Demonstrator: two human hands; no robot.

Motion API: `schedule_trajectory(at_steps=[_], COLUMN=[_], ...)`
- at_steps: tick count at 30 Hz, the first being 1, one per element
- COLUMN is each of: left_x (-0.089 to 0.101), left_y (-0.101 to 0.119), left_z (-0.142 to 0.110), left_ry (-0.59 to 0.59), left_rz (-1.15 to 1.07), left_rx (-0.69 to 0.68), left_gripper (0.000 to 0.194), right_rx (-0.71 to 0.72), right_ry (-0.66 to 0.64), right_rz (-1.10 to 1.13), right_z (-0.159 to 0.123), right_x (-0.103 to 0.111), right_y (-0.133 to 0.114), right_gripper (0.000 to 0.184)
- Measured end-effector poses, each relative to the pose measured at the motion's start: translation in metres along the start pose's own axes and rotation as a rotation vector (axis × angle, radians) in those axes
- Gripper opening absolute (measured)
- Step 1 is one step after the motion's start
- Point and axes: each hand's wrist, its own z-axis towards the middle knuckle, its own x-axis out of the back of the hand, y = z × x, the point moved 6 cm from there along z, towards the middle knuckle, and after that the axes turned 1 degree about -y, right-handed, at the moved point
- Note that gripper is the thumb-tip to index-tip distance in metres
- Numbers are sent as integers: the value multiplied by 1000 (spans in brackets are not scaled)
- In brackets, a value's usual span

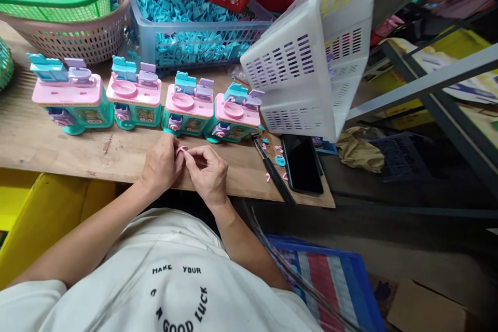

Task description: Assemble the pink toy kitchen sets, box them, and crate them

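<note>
A small pink plastic piece (181, 149) is pinched between my two hands near the table's front edge, its shape mostly covered by fingers. My left hand (160, 162) is closed on it from the left, and the thumb and fingertips of my right hand (209, 174) pinch it from the right. Just beyond stand several toy kitchen units with pink tops and teal bases in a row. Closest to my hands is one unit (189, 109) carrying a round pink basin. At the row's left end, another unit (72, 96) shows a pink top with slots.
A black-handled tool (274, 171), a phone (303, 163) and loose pink and blue bits lie right on the wooden table (78, 153). Behind are a blue crate (202, 36) of blue parts and a green basket (50, 8) of pink parts. A white basket (288, 72) leans at right.
</note>
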Motion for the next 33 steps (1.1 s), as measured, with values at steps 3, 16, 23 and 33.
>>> schedule_trajectory(at_steps=[3,16,23,33], left_x=[-3,-3,30,187], left_y=[3,8,-34,-112], left_z=[2,2,0,0], left_ry=[-120,-272,-217,41], left_rz=[115,236,-327,-740], left_rx=[72,119,348,322], left_gripper=[14,18,21,33], right_rx=[9,233,336,660], right_ry=[-12,-19,-237,-454], right_rz=[-18,-169,-133,-285], right_z=[-1,2,13,89], right_x=[-1,-14,-28,-142], right_y=[2,-15,-25,-114], right_gripper=[12,17,12,27])
